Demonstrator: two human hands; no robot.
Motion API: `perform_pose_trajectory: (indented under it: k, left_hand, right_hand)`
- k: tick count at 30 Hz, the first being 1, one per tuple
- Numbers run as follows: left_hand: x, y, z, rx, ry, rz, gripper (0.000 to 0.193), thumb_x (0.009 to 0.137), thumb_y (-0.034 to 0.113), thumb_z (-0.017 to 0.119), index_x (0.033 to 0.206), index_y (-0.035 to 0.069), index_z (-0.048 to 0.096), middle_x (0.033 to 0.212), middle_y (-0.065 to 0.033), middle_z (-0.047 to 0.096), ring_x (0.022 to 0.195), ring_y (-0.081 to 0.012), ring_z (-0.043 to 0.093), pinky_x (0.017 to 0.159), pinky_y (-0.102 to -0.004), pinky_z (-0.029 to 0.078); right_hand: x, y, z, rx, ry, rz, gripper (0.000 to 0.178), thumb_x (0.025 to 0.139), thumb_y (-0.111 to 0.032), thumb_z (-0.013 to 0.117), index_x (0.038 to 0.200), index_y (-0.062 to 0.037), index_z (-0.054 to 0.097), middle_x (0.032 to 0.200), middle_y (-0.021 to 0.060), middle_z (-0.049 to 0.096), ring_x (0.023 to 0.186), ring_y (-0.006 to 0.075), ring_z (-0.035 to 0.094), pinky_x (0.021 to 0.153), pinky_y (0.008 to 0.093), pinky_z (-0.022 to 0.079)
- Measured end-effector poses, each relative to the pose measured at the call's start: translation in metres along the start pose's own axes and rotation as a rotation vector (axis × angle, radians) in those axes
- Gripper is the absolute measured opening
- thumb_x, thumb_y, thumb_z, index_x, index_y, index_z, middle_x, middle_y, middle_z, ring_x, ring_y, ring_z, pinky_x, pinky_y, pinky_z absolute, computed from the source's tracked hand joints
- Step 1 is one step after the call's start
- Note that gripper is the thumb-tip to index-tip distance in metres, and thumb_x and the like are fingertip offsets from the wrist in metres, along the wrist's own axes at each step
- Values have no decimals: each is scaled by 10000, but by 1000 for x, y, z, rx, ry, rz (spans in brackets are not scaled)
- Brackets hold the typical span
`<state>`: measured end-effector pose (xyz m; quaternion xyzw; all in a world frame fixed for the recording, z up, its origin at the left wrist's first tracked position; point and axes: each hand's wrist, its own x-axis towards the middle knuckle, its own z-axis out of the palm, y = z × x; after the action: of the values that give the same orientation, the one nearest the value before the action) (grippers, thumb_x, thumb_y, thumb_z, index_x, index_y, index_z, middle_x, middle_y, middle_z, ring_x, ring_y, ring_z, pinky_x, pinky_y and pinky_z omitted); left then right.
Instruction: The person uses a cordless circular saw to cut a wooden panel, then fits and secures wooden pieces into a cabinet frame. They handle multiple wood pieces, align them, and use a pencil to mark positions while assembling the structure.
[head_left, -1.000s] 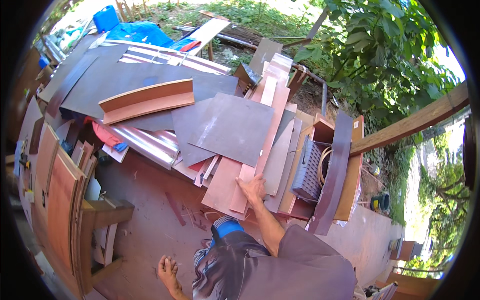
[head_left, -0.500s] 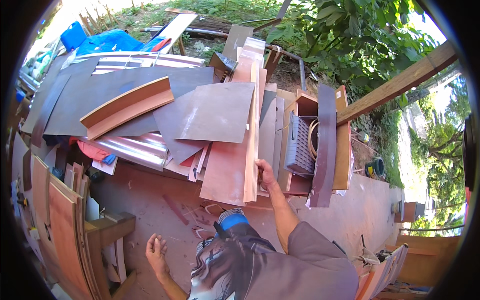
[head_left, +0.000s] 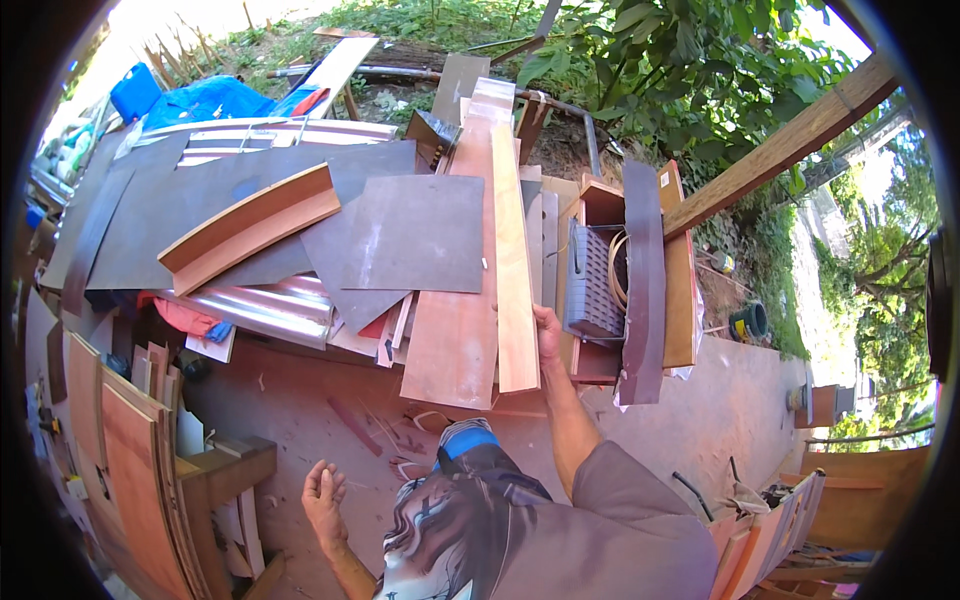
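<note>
A long, pale wooden board point(head_left: 516, 300) stands out over the stack, its broad face toward me. My right hand point(head_left: 547, 333) is closed on its right edge near the close end. Beneath and to the left of it lies a wide reddish-brown panel point(head_left: 452, 340), with a grey sheet point(head_left: 415, 235) overlapping it. My left hand point(head_left: 323, 494) hangs low over the floor, empty, its fingers loosely bent and slightly apart. The fingers of my right hand are partly hidden behind the board.
An L-shaped wooden piece point(head_left: 250, 225) rests on dark sheets to the left. Right of the stack are a grey plastic crate point(head_left: 595, 285) and a bent dark strip point(head_left: 641, 290). Upright panels point(head_left: 135, 450) lean at the left, beside a wooden bench point(head_left: 225, 470). A timber beam point(head_left: 785, 145) slants across the right.
The board in my right hand has turned from edge-on to show its broad face, and that hand has slid slightly upward. The left hand has shifted a little to the right.
</note>
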<state>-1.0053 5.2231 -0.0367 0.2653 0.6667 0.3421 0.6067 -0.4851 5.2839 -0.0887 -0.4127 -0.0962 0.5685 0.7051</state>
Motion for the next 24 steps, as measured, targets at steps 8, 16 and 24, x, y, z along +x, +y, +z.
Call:
perform_pose_trajectory:
  k: [8, 16, 24]
  left_hand:
    - [-5, 30, 29, 24, -46, 79, 439, 1068, 304, 687, 1422, 53, 619, 1293, -75, 697, 1066, -158, 682, 921, -299, 535]
    - [-7, 92, 81, 105, -283, 267, 416, 1065, 265, 691, 1415, 52, 627, 1281, -63, 704, 1102, -150, 689, 921, -286, 537]
    - [-5, 91, 92, 70, -309, 227, 379, 1069, 209, 681, 1409, 48, 630, 1263, -58, 721, 1063, -135, 706, 890, -259, 547]
  right_hand:
    - [-16, -50, 90, 456, -187, 83, 771, 1002, -590, 515, 1350, 96, 575, 924, 128, 632, 636, 183, 504, 552, 326, 429]
    - [33, -124, 157, 425, -269, 2, 795, 957, -793, 544, 913, -7, 655, 796, 79, 607, 551, 174, 460, 499, 319, 371]
    - [44, -142, 188, 395, 23, -33, 602, 1076, -691, 427, 949, -106, 488, 691, 37, 492, 453, 133, 348, 408, 313, 283]
